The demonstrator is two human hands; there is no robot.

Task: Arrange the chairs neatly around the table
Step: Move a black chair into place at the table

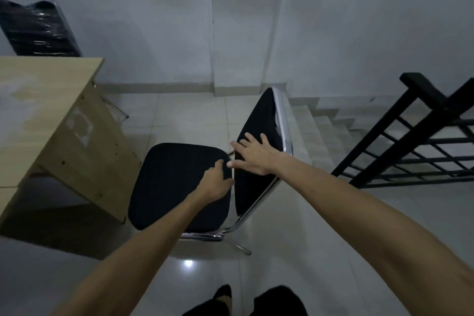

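We look down on a black padded chair (179,185) with a chrome tube frame, standing on the pale tiled floor (195,115) just beside the corner of a light wooden table (38,100). Its seat faces the table's side panel, and its backrest (259,151) rises on the side away from the table.

Our left hand (215,182) is curled over the rear edge of the seat, fingers closed around the cushion where it meets the gap below the backrest. Our right hand (254,154) lies spread wide and flat against the front of the backrest, fingers splayed, gripping nothing.

A second black chair (38,25), its back shiny as if wrapped in plastic film, stands at the far side of the table against the grey wall (154,20); one of its chrome feet shows on the tiles past the table corner.

Behind the near chair, steps (323,123) drop away to the right, close to its backrest, and a black metal railing (415,133) runs beside them. The table's slanted side panel stands between the seat and the space under the tabletop. Our dark shoes (225,297) show at the bottom edge. We see no containers here.
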